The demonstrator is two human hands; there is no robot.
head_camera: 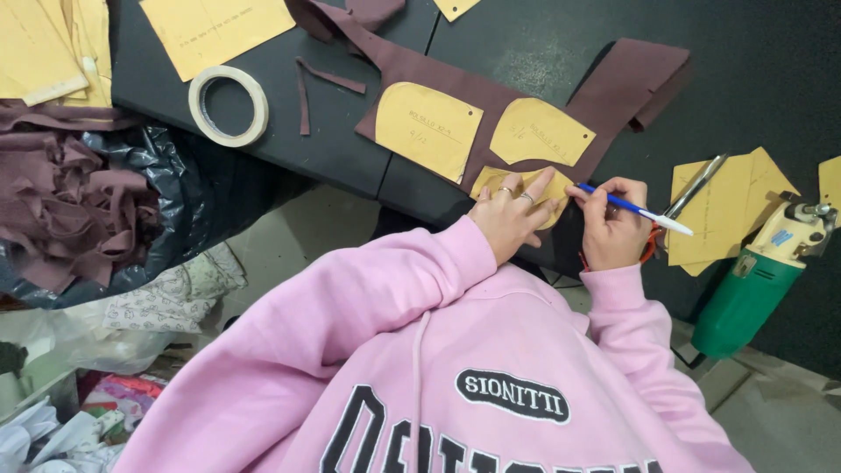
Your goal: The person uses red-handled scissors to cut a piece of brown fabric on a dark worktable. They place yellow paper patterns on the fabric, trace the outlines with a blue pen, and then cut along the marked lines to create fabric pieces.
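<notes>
Dark bench (526, 44) bearing maroon fabric (491, 92), a tape roll (229, 105), yellow paper patterns (215, 28), a fabric strip (304, 98), and a green cutting machine (760, 278).

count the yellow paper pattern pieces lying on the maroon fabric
3: a large piece on the left, a second piece right of it, a third piece under the left hand. More may be hidden.

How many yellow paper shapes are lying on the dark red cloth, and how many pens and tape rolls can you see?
Yellow paper shapes on the cloth: 3, the big one, the upper right one, and one under the left hand
Pens: 1, in the right hand
Tape rolls: 1
Total: 5
</notes>
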